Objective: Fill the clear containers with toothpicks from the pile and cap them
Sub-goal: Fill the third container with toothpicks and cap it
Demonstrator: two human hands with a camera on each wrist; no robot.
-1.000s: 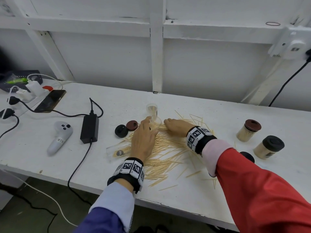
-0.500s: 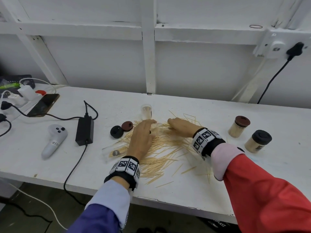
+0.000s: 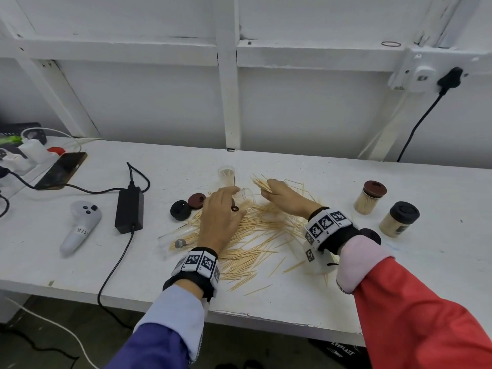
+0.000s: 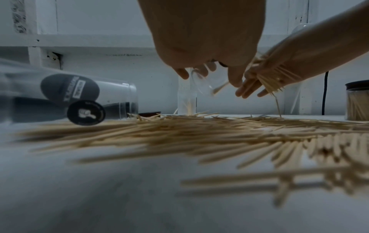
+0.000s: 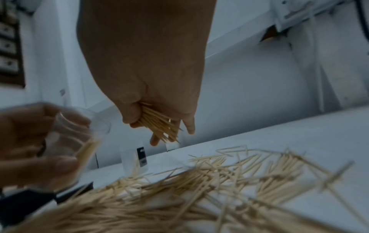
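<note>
**Fingers ready a bundle for the tipped cup**

Fingers (image 5: pixel 153 140) of our right hand (image 3: pixel 285 198) curl tight round a bunch of toothpicks (image 5: pixel 159 124), lifted above the pile (image 3: pixel 255 235) on the table (image 3: pixel 399 262). Our left hand (image 3: pixel 221 217) wraps the clear cup (image 5: pixel 79 134), tilting its mouth toward that bunch, likely so the sticks slide in lengthwise. A few already lie inside.
</note>
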